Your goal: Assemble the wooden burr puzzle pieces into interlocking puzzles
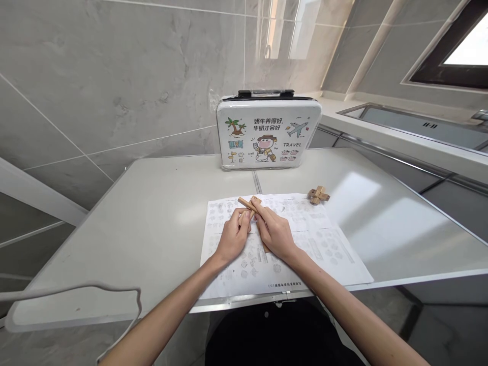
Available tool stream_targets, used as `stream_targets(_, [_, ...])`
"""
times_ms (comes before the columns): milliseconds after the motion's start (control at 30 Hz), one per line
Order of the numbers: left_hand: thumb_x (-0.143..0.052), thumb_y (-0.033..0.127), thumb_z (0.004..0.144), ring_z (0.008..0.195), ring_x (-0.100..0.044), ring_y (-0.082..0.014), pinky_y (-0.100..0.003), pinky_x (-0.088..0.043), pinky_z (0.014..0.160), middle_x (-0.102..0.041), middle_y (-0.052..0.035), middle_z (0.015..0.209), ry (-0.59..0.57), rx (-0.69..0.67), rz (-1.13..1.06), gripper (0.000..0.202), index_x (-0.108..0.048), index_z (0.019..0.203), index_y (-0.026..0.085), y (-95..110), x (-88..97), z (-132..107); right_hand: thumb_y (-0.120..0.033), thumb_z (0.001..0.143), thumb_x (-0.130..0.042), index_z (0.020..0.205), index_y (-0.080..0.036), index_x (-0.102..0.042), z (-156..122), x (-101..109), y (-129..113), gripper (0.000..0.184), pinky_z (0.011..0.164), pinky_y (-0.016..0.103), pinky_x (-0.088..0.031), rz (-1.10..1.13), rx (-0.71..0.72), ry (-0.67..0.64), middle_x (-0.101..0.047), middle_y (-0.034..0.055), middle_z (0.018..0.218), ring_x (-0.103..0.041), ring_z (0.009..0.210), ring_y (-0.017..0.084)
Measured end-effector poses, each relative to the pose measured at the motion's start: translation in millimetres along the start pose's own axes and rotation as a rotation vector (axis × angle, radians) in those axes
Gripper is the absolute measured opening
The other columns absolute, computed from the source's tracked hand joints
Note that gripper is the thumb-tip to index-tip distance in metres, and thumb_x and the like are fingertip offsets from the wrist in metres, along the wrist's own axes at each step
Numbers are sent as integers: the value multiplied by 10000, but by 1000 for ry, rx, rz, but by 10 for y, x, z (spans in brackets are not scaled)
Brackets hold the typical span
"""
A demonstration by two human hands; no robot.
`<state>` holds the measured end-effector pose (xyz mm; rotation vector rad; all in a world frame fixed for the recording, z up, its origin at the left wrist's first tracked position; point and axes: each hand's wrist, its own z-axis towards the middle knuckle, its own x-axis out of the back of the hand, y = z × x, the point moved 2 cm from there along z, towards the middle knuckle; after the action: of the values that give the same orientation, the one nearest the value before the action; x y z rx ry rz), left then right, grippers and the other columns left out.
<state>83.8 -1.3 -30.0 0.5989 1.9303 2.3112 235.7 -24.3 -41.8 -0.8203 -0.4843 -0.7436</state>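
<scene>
Both my hands meet over a printed instruction sheet on the white table. My left hand is closed, its fingers pinching wooden puzzle sticks that poke out above the fingertips. Pressed close beside it, my right hand is also closed on the same small bundle of sticks. An assembled wooden knot puzzle rests on the table beyond the sheet's far right corner, apart from both hands.
A white cartoon-printed case with a black handle stands upright against the tiled wall at the table's back. A counter with a sink runs along the right. A pale cable loops over the near left edge.
</scene>
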Motion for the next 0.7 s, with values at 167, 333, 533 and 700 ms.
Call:
stream_targets(167, [-430, 534, 1082, 555, -410, -117, -252, -366, 568, -476, 55, 657, 3, -17, -1, 365, -580, 1050, 202, -12, 11, 8, -145, 1092, -368, 1671, -318, -317, 10, 30, -8, 607, 719, 301, -596, 8, -4, -39, -744, 65, 1038, -724, 849, 213])
stream_targets(333, [-428, 531, 1082, 554, -411, -116, -250, -365, 565, -475, 53, 658, 10, -20, 7, 365, -574, 1027, 201, -14, 17, 15, -138, 1086, -362, 1639, -317, -383, 10, 36, -2, 581, 736, 305, -592, 36, -11, -63, -728, 58, 1013, -718, 860, 212])
stream_targets(533, [-430, 545, 1077, 542, -405, -113, -247, -365, 559, -477, 58, 653, 8, -3, -4, 371, -566, 1026, 204, -5, 9, 11, -159, 1089, -357, 1626, -303, -406, 6, 32, -2, 558, 743, 321, -586, 42, -26, -69, -726, 67, 1019, -712, 869, 221])
stream_targets(700, [-446, 573, 1064, 544, -423, -119, -249, -373, 557, -499, 49, 651, 14, 7, -13, 396, -581, 1031, 202, -6, 14, 21, -200, 1097, -341, 1616, -309, -414, 6, 20, -2, 536, 761, 340, -584, 54, -59, -88, -730, 80, 1070, -715, 903, 231])
